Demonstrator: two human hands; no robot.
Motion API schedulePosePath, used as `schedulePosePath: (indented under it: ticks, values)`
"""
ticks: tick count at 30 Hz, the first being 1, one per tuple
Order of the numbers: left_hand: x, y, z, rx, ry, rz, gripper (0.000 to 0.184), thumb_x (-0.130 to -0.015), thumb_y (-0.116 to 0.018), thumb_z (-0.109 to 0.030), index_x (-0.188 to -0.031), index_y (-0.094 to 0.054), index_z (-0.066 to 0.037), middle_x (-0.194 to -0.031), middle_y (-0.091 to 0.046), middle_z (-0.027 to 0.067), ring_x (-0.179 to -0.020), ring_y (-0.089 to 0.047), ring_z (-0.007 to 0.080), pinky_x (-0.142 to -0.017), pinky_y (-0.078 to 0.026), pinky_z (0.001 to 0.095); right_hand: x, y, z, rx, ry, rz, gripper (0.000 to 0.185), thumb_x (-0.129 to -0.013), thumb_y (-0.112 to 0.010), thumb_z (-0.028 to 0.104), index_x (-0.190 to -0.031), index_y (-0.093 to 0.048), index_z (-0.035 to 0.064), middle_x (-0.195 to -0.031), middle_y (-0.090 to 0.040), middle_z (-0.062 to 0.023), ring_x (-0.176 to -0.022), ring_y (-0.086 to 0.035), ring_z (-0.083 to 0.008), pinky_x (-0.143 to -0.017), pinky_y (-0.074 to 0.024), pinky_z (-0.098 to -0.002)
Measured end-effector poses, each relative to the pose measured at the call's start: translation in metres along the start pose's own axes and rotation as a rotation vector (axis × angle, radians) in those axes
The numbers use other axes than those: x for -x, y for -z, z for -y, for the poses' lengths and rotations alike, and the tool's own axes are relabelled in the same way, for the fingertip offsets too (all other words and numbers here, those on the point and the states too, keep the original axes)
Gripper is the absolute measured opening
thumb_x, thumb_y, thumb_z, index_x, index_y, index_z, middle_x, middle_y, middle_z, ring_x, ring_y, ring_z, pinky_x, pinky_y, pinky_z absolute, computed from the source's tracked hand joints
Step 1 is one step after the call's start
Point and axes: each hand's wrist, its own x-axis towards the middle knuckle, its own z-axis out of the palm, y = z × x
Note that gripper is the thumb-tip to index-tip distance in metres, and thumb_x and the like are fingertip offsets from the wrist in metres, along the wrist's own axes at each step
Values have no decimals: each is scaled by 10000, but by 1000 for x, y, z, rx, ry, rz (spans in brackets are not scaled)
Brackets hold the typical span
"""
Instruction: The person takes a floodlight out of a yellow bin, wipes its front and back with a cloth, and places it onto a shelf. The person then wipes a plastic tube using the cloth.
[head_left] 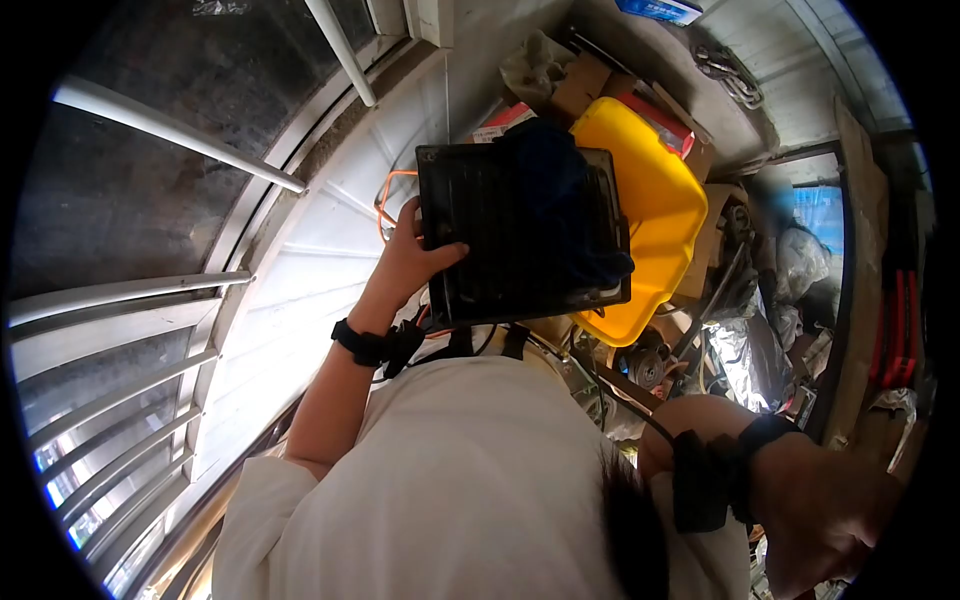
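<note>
My left hand (pixel 414 256) grips the left edge of a black, flat, box-like case (pixel 475 230), with its thumb lying on the top face and its other fingers mostly hidden behind the edge. A dark blue cloth (pixel 555 190) is draped over the case's right part. Behind the case, a yellow plastic tub (pixel 665 215) stands tilted and partly hidden. My right hand (pixel 835 525) is far off at the lower right, away from the case. Shadow and the frame's dark border obscure its fingers, so whether it holds anything does not show.
Barred windows (pixel 150 130) and a white wall panel (pixel 335 215) line the left. Cardboard boxes (pixel 580 85) are piled behind the tub. Crumpled silver foil (pixel 745 350) and clutter fill the right, beside an upright wooden board (pixel 858 240). An orange cord (pixel 381 200) hangs by the case.
</note>
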Motion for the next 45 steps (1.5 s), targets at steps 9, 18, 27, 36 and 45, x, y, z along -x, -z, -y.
schedulePosePath:
  ticks: [9, 18, 27, 36, 45]
  values:
    - [0, -1, 9, -29, -31, -44, 837, -770, -750, -61, -1430, -240, 14, -1122, -617, 168, -1031, -614, 225, -908, -487, 321, -12, -8, -18, 585, 248, -87, 418, -942, -553, 356, -1148, -576, -6, -1161, -578, -77, -1058, -550, -200, -1010, -436, -342]
    - [1, 0, 5, -29, -44, -33, 832, -765, -752, -64, -1418, -244, 21, -1122, -620, 172, -1037, -615, 229, -923, -476, 327, -4, -15, -1, 677, -113, -95, 379, -930, -568, 391, -1030, -590, 25, -1057, -557, -36, -983, -537, -172, -957, -463, -324]
    - [1, -1, 3, -50, -5, -35, 836, -766, -751, -80, -1422, -241, 17, -1125, -614, 186, -1032, -616, 241, -918, -479, 330, -5, -13, -11, 653, -40, -59, 396, -926, -564, 408, -1009, -582, 21, -1000, -567, -25, -941, -557, -160, -956, -455, -324]
    - [3, 0, -6, -17, 29, 10, 931, -749, -775, -137, -1430, -175, 69, -1197, -573, 209, -1078, -589, 251, -926, -479, 328, -5, 6, 13, 614, -226, 79, 376, -933, -553, 345, -1102, -558, 9, -1031, -589, -66, -967, -577, -180, -974, -416, -366]
    - [-1, -3, 0, -13, -14, -20, 870, -744, -765, -72, -1421, -227, 28, -1170, -595, 186, -1068, -599, 241, -918, -485, 327, 159, 182, -154, 1267, -1288, -59, 325, -925, -575, 254, -1210, -567, 97, -1114, -572, -92, -1069, -564, -218, -926, -455, -337]
